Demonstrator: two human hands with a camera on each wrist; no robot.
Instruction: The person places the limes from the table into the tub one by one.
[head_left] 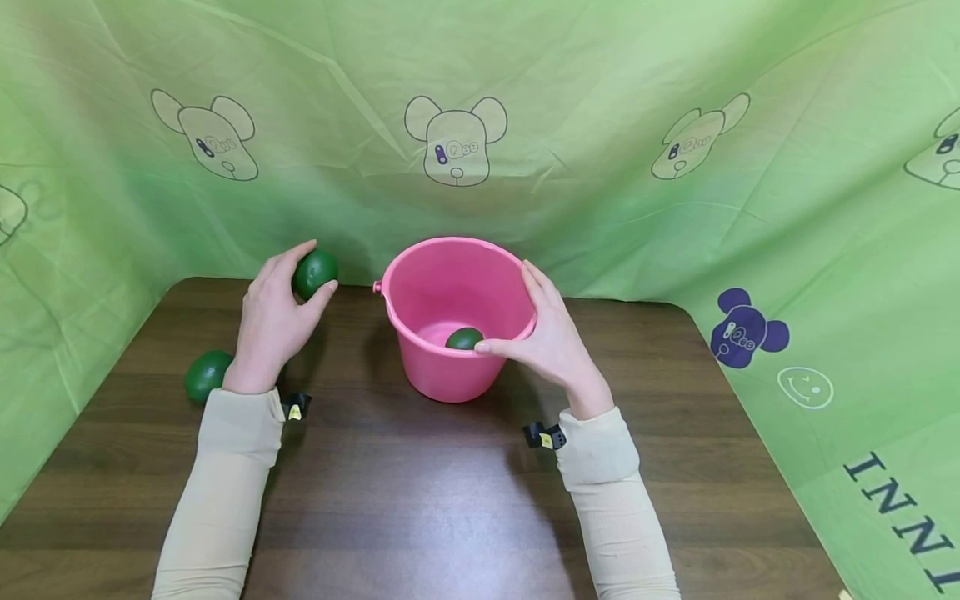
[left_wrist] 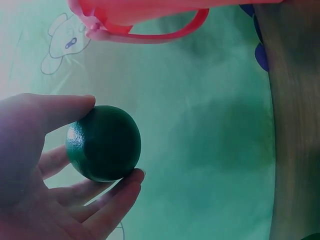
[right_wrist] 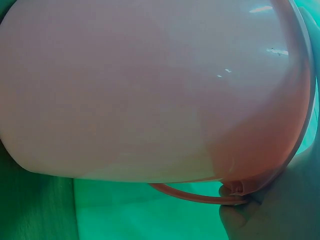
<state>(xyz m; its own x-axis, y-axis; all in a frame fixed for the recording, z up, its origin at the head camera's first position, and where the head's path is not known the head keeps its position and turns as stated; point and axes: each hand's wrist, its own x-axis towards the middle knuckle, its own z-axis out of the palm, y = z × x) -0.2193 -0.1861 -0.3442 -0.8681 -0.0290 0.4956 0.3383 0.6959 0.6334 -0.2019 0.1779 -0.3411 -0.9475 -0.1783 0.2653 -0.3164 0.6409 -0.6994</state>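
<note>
My left hand (head_left: 270, 325) pinches a smooth, dark green round fruit (head_left: 315, 273) between thumb and fingers, raised above the table's far left part. In the left wrist view the thumb presses one side of this fruit (left_wrist: 107, 145) and the fingertips support the other. With my right hand (head_left: 553, 342) I grip the right rim of a pink plastic bucket (head_left: 442, 375), which stands upright. Another green fruit (head_left: 464, 338) lies inside, partly hidden by the near rim. The bucket wall (right_wrist: 125, 100) fills most of the right wrist view.
A third green fruit (head_left: 206, 377) rests on the brown wooden table (head_left: 397, 500), beside my left wrist. The bucket's handle (left_wrist: 172, 38) hangs on its far side. Green printed cloth (head_left: 570, 208) hangs behind the table and along both sides.
</note>
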